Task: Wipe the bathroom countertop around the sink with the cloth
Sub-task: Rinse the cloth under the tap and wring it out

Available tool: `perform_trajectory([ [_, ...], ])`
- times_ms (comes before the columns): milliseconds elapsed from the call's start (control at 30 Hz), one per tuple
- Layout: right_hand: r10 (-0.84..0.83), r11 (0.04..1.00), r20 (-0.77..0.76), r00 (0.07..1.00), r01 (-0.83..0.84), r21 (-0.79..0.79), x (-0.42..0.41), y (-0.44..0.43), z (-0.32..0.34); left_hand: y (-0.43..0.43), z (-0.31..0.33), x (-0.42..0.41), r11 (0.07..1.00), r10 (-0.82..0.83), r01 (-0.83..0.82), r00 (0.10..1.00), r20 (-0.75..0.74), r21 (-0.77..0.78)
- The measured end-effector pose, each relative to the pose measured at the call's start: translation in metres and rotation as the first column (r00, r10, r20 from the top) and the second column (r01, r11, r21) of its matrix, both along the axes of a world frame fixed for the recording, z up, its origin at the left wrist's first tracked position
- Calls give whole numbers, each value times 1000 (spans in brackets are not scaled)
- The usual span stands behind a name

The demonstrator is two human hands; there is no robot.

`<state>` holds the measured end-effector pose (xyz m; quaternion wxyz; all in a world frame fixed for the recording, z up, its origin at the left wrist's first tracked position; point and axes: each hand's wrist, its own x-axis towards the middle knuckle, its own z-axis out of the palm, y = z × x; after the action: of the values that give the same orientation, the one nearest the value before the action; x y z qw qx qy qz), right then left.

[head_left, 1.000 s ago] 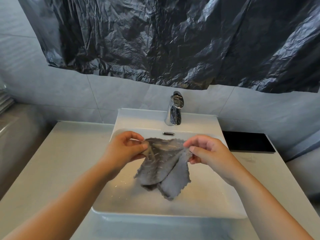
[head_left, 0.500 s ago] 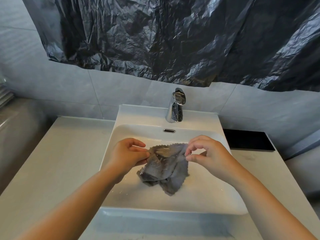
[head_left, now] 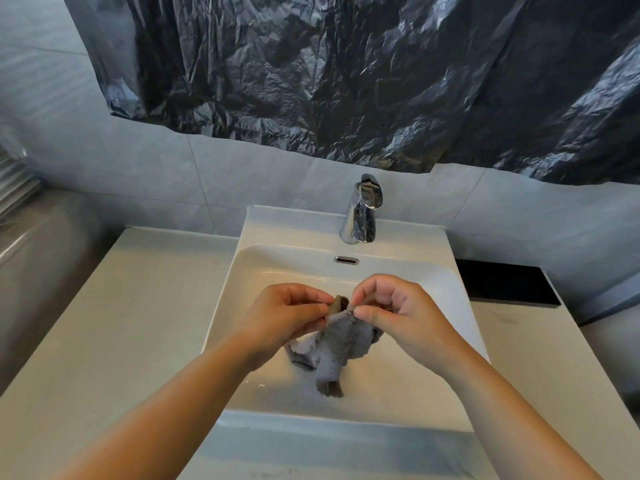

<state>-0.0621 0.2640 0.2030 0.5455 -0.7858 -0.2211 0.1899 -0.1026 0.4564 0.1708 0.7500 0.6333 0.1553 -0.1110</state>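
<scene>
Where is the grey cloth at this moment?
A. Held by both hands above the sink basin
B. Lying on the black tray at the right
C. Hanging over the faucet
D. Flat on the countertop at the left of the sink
A: the left hand and the right hand both pinch the top of the cloth, which hangs bunched over the white sink basin.

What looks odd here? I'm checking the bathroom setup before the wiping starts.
Crumpled black plastic sheeting hangs across the wall above the faucet, an unusual covering for that spot. Otherwise nothing looks spilled or broken: both hands pinch the grey cloth over the sink.
</scene>
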Motion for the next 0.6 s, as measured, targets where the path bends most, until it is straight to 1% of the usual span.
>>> perform_trajectory([
  [133,-29,999,3,1000,29,18,0,2,-5,2,2,-1,999,-52,51,998,28,12],
  [233,-92,995,16,996,91,49,0,4,-9,-1,7,-3,993,-120,121,992,45,0],
  [300,-137,989,28,990,135,62,1,5,-11,-3,9,-3,991,-130,130,991,43,-5],
  [367,-169,984,40,985,167,62,0,6,-13,-3,7,-2,992,-115,112,992,50,65],
  [433,-188,982,56,981,186,37,0,7,-15,-1,7,-1,988,-90,81,994,60,135],
  [533,-189,981,76,979,191,-26,1,4,-17,3,11,3,982,-62,44,994,91,185],
  [600,-119,980,119,986,136,-147,4,-1,-20,8,18,7,969,-66,35,991,119,244],
])
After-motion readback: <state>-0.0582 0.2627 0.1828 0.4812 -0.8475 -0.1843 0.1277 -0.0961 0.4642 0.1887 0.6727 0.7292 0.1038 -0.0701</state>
